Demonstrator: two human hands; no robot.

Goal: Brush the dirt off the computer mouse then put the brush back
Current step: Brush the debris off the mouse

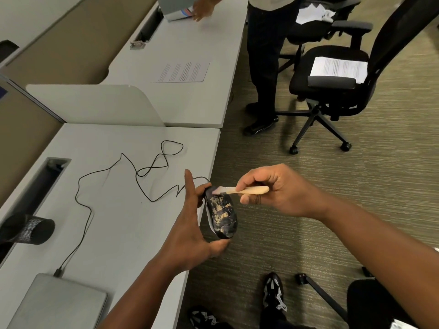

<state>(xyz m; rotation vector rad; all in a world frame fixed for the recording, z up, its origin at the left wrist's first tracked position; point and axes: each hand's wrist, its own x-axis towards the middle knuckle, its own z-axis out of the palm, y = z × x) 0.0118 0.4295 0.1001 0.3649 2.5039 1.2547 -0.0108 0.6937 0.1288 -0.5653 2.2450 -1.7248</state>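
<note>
A black computer mouse (pixel 222 214) smeared with tan dirt is held just past the desk's right edge, above the carpet. My left hand (pixel 187 224) grips it from the left and below, index finger pointing up. My right hand (pixel 273 188) pinches a small brush (pixel 247 190) with a pale wooden handle. Its light bristles touch the mouse's far end. The mouse's black cable (pixel 114 167) trails in loops across the grey desk (pixel 118 233) to a closed laptop (pixel 59 302).
A black mesh cup (pixel 28 230) lies on its side at the desk's left. Another person (pixel 266 67) stands by the far desk. A black office chair (pixel 332 84) with papers stands on the carpet. My feet (pixel 273 290) are below.
</note>
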